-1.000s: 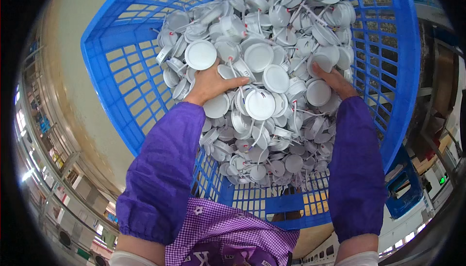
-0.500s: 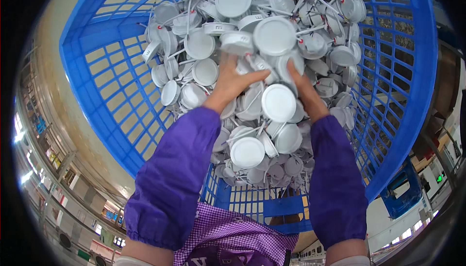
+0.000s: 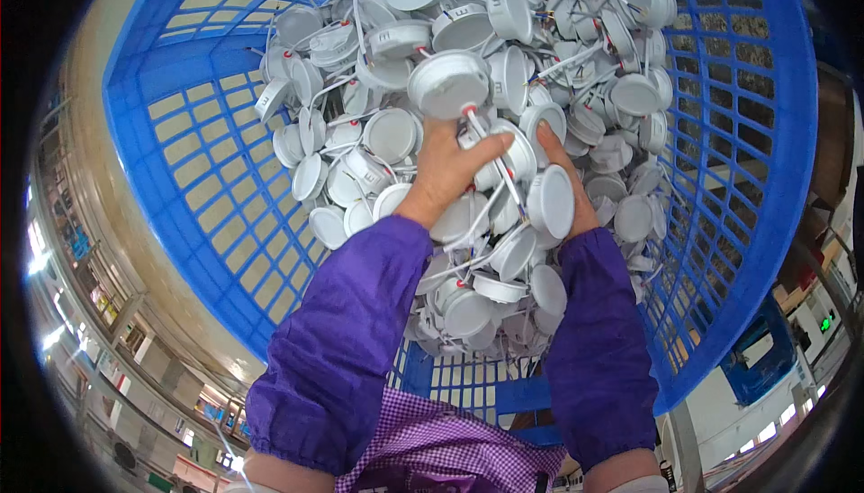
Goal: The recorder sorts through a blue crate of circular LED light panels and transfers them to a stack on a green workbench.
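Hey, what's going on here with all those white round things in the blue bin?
A person in purple sleeves has both hands in a large blue plastic crate heaped with small round white light fittings trailing thin wires. The left hand grips one round fitting raised above the pile, a wire running down across its fingers. The right hand is in the heap beside it, with another white disc on edge against its palm side.

One blue lattice crate (image 3: 180, 160). Inside, a heap of round white lamp discs (image 3: 447, 81) with thin white wires, too many and too overlapped to count exactly, surely several dozen. Two hands, left (image 3: 447, 169) and right (image 3: 567, 178), in two purple sleeves (image 3: 346, 331).
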The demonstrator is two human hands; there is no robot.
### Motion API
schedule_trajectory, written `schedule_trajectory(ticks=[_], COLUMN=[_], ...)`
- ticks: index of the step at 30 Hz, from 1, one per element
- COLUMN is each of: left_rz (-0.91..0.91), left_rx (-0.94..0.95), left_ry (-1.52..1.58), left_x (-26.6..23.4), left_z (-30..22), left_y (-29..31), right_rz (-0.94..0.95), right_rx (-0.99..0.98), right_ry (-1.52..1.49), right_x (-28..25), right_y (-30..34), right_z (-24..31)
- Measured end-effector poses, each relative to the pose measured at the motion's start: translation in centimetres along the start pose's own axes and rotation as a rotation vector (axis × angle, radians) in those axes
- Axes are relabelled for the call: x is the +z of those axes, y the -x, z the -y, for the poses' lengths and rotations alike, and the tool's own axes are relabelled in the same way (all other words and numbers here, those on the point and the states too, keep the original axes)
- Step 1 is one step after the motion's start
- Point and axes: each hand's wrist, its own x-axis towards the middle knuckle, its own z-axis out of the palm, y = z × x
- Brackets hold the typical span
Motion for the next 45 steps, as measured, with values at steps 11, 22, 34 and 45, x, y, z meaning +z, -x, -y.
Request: schedule_trajectory(ticks=[11,22,34,45], left_rz=[-0.136,-0.063,0.254,0.992], left_rx=[0.191,0.552,0.951,0.935], left_ry=[0.018,-0.231,0.284,-0.162], left_x=[0.6,0.4,21.3,44.8], left_z=[-12.6,-36.9,-71.2,-84.5], left_y=[14.9,26.9,31.6,27.9], right_rz=[0.073,0.132,0.468,-0.467], right_rx=[-0.161,-0.267,-1.067,-1.257], right_ry=[0.017,-0.190,-0.390,-0.140], right_x=[3.0,9.8,10.4,-17.0], right_y=[15.2,37.9,71.6,83.2], right_z=[-1.6,3.8,31.0,52.0])
